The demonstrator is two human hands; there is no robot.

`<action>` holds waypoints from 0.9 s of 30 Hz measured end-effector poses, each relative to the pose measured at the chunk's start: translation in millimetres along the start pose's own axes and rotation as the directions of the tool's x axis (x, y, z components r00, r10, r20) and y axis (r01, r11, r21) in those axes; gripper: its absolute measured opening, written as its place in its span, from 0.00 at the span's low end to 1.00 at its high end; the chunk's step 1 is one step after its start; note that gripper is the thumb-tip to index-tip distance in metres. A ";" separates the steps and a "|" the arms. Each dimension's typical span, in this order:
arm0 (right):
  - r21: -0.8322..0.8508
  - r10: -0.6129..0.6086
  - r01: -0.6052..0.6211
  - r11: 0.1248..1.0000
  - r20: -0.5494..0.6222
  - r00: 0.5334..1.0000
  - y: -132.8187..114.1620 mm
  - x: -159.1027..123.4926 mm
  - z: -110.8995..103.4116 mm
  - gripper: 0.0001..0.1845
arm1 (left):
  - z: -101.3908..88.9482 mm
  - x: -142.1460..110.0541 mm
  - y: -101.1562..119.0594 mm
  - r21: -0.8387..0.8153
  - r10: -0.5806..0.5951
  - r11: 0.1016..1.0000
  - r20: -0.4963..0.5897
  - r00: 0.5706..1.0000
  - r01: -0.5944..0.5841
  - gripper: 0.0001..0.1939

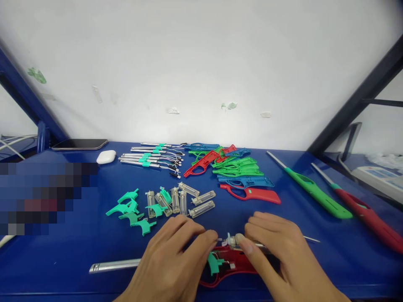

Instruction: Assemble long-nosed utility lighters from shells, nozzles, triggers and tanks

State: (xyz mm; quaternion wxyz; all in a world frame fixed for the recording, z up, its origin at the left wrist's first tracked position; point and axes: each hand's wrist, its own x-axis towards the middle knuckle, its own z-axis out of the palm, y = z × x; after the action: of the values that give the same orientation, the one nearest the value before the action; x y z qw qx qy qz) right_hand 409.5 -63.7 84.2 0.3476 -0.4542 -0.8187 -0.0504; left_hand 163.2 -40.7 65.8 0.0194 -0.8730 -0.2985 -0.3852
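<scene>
A red lighter handle half (226, 274) lies in front of me with a green trigger (215, 263) and thin wires in it. A metal barrel tube (115, 265) sticks out to the left past my left hand (176, 251). That hand's thumb and fingertips are pinched together over the handle, at a small thin piece I cannot make out. My right hand (277, 247) grips a clear fuel tank (233, 242) with its valve end toward my left fingertips. A thin metal rod (311, 239) shows beyond the right hand; its other end is hidden.
Loose green triggers (129, 207) and several clear fuel tanks (201, 208) lie ahead. Behind them are metal barrels with wires (147, 157) and coloured handle halves (239, 167). Whole lighters, green (317, 191) and red (368, 216), lie right. A phone (80, 144) and white case (106, 157) lie back left.
</scene>
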 end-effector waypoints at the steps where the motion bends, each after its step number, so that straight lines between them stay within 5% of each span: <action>1: 0.022 0.005 -0.005 1.000 0.020 1.000 0.2 0.1 -0.2 0.25 | -0.4 0.0 -0.2 0.000 -0.008 1.000 0.009 1.000 0.008 0.16; 27: 0.033 0.019 -0.022 0.999 0.086 0.996 -0.4 -1.5 0.1 0.27 | 6.4 -8.2 -3.4 -0.043 0.028 0.999 0.023 0.999 -0.027 0.15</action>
State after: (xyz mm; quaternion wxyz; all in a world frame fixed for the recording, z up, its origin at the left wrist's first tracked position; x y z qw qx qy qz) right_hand 409.7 -64.9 83.4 0.3203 -0.4584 -0.8289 -0.0132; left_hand 161.4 -40.3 55.0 0.0025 -0.8817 -0.2786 -0.3808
